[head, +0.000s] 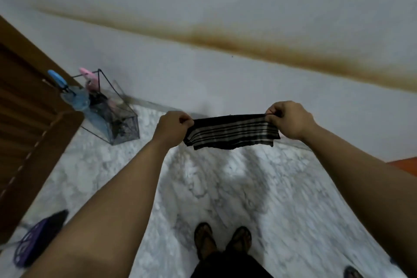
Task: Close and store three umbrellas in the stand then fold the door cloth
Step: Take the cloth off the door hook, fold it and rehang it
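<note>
I have the door cloth [231, 131], dark with pale stripes, stretched out in the air at arm's length over the marble floor [225, 187], not touching anything below. It hangs as a short, wide band, so I judge it already doubled at least once; holding it taut by its top edge keeps the layers even for the next fold. My left hand [172, 127] pinches the left top corner, fingers curled in tight around the fabric, and my right hand [290, 119] pinches the right top corner the same way, thumb against the curled fingers. Both hands are level with each other, well apart, which keeps the edge straight.

Off to the left, against the white wall [225, 18] and just beside the wooden door [27, 101], stands the wire-framed umbrella stand [112, 117]. A blue umbrella [74, 95] and a pink-handled one [90, 79] sit upright in it, closed; something dark is in there too, which I take for the third, though blur makes that uncertain. So the umbrella part looks done. My sandalled feet [222, 241] are planted below the cloth.
</note>
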